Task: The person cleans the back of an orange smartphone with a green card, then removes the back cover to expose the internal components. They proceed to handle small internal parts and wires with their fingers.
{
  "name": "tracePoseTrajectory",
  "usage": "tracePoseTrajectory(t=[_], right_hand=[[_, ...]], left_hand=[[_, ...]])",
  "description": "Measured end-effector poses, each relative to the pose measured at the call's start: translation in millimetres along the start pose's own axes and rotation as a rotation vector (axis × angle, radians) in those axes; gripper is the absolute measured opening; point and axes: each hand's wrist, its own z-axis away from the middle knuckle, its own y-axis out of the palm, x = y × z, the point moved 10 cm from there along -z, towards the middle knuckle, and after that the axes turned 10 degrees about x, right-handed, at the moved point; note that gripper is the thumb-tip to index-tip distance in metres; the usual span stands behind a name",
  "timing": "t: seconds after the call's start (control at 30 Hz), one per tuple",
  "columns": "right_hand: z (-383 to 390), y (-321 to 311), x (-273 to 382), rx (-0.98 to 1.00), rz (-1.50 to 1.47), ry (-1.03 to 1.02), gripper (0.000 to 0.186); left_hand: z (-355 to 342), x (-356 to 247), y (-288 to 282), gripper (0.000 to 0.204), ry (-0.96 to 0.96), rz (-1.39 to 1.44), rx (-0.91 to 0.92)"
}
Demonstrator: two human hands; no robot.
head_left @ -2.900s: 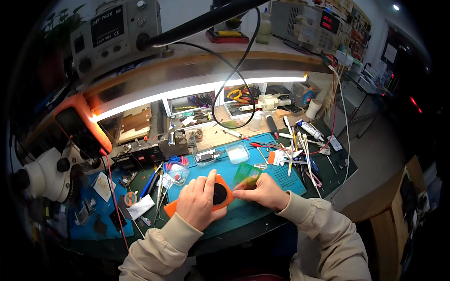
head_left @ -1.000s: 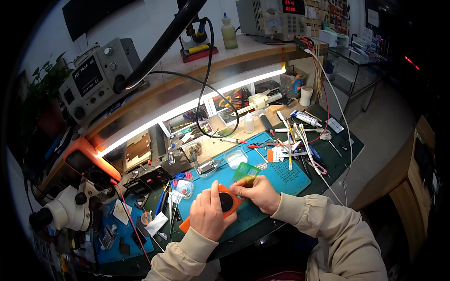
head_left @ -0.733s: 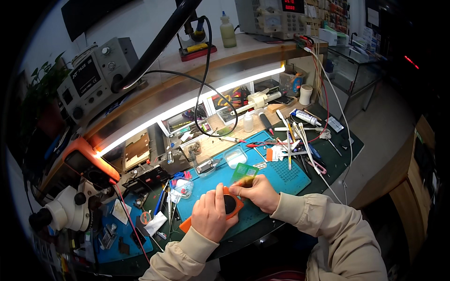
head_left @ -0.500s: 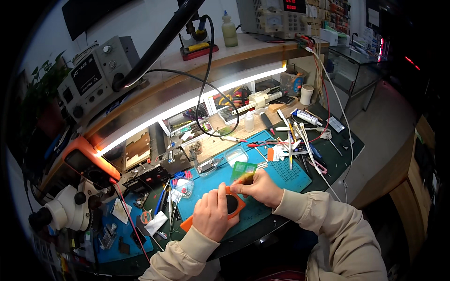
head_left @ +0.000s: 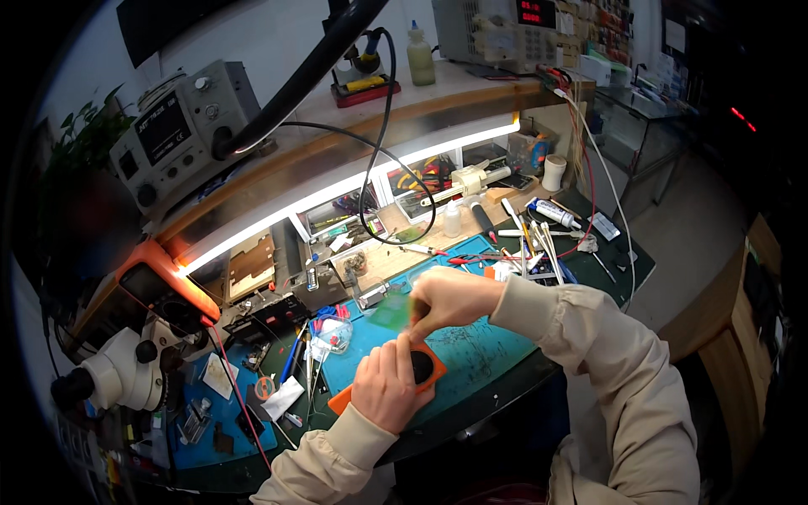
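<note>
Over the blue work mat point(head_left: 484, 353), my left hand point(head_left: 387, 383) is closed around a flat orange-framed object point(head_left: 439, 362) with a dark round area on its face. My right hand point(head_left: 444, 299) is closed on a translucent green sheet point(head_left: 390, 313), smeared by motion, which sticks out to its left. The right fingertips are just above the far edge of the orange object, close to the left fingertips. Whether they touch it I cannot tell. The palm side of my left hand is hidden.
An orange multimeter point(head_left: 151, 286) and a white microscope part point(head_left: 109, 374) stand at the left. A small clear dish point(head_left: 337, 335) lies left of my hands. Tweezers, swabs and a white tube point(head_left: 554, 212) crowd the right. A black cable point(head_left: 364, 181) loops above the bench.
My right hand has moved up and to the left with the green sheet, its wrist now bent over. My left hand still holds the orange object in nearly the same place.
</note>
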Motion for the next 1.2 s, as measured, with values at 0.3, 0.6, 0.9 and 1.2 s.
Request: tracePoseTrajectory(t=[0.3,0.6,0.9,1.2], right_hand=[[13,26,-32,0.035,-0.562,0.037,0.039],[58,76,-45,-0.255,-1.204,-0.061,0.039],[54,104,6,-0.432,-1.413,-0.231,0.049],[61,105,-34,-0.430,-1.149,-0.010,0.027]], left_hand=[[4,3,-6,0.086,0.019,0.111,-0.062],[5,20,-27,0.117,0.014,0.213,-0.213],[9,82,62,0.048,-0.487,2.080,-0.356],[20,106,60,0.044,-0.499,1.912,-0.511]])
